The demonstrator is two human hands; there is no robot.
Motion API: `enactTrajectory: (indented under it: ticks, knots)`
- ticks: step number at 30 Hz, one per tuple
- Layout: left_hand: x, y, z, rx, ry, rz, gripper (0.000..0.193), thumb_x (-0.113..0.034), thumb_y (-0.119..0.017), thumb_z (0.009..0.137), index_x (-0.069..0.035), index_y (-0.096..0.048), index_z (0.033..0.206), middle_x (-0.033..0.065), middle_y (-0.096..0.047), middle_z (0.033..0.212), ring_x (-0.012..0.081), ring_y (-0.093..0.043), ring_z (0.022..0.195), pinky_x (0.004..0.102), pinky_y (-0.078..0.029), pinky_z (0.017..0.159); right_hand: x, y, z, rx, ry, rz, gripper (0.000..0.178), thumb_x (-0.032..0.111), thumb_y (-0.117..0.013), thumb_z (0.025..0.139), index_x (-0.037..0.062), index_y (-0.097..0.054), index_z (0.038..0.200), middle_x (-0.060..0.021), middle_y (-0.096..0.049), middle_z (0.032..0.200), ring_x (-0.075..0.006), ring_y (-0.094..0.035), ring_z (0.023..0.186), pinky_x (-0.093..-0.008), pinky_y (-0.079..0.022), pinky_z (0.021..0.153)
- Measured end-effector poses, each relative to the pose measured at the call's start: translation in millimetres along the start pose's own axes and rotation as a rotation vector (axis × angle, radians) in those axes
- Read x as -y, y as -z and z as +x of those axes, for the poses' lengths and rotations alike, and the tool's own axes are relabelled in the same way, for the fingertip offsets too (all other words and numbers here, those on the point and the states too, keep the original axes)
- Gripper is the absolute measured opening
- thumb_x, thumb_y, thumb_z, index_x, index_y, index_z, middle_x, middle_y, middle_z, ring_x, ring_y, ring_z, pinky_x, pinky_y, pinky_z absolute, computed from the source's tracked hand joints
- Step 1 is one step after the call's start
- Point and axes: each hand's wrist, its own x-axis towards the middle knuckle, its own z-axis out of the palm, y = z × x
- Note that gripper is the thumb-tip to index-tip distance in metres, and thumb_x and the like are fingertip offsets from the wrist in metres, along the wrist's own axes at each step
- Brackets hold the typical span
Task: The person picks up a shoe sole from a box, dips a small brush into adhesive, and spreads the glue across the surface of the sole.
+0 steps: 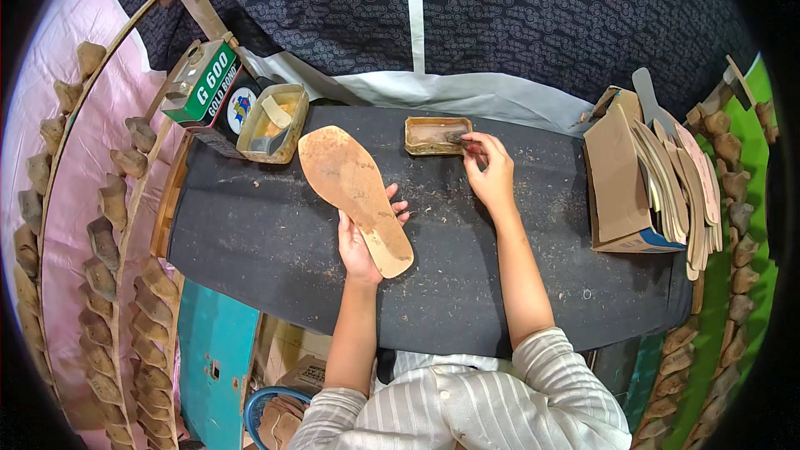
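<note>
My left hand [359, 255] grips a tan, sole-shaped piece [354, 187] by its narrow end, with the thumb on the near side and fingertips showing past the far edge. The piece is tilted above the dark table, its wide end pointing away to the left, and brown stains mark its face. At the far middle of the table, a small rectangular tray [428, 151] has a worn brown rim. My right hand [492, 169] reaches to the tray's right end, its fingers pinched around something dark and small that I cannot make out.
At the far left stand a green, white and black metal can [205, 83] and a yellowish tub [297, 127] holding a scraper-like tool. A cardboard box [621, 192] full of sole-shaped pieces sits on the right. Racks of wooden shoe lasts [102, 246] flank both sides; crumbs litter the tabletop [450, 283].
</note>
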Motion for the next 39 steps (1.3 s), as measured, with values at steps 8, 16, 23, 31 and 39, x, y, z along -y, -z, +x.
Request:
enactTrajectory:
  ticks: [8,16,23,31,39]
  knots:
    - [0,-1,0,-0.007,-0.011,0.022,0.061,-0.049,-0.018,0.098,-0.008,-0.032,0.14,0.0189,-0.047,0.132,0.0313,-0.055,0.105,0.0439,-0.046,0.091,-1,1,2,-0.027,0.007,0.009,0.021,0.005,-0.067,0.081,0.0018,-0.063,0.101,-0.0096,-0.062,0.097,-0.0159,-0.064,0.085,-0.0272,-0.053,0.076]
    - [0,3,0,0.035,-0.017,0.009,0.061,-0.05,-0.018,0.097,-0.009,-0.031,0.141,0.0185,-0.045,0.133,0.0328,-0.055,0.105,0.0455,-0.046,0.091,22,12,7,-0.11,0.058,-0.068,0.017,0.006,-0.066,0.083,0.0001,-0.058,0.097,-0.0127,-0.061,0.092,-0.0205,-0.065,0.082,-0.0295,-0.053,0.07]
    - [0,4,0,0.02,-0.022,-0.004,0.062,-0.051,-0.017,0.097,-0.01,-0.031,0.141,0.0167,-0.043,0.136,0.0339,-0.055,0.105,0.0467,-0.046,0.091,59,31,5,-0.112,0.296,0.079,0.02,-0.008,-0.065,0.072,-0.0001,-0.061,0.09,-0.011,-0.063,0.092,-0.0197,-0.064,0.083,-0.0275,-0.052,0.071]
    - [-7,-10,-2,0.261,0.033,-0.293,0.066,-0.053,-0.014,0.096,-0.007,-0.031,0.14,0.0145,-0.043,0.136,0.0343,-0.056,0.105,0.0495,-0.049,0.087,112,14,-32,0.494,0.54,0.278,0.039,-0.006,-0.064,0.058,0.0053,-0.064,0.096,-0.0108,-0.064,0.098,-0.0279,-0.065,0.085,-0.0342,-0.054,0.074]
    - [-11,-3,-2,-0.105,-0.088,-0.102,0.065,-0.054,-0.017,0.096,-0.007,-0.033,0.138,0.0128,-0.043,0.135,0.0317,-0.056,0.101,0.0464,-0.05,0.087,114,4,-47,0.67,0.603,0.301,0.036,-0.003,-0.063,0.059,0.0057,-0.061,0.095,-0.0073,-0.064,0.095,-0.0279,-0.063,0.08,-0.0348,-0.053,0.07]
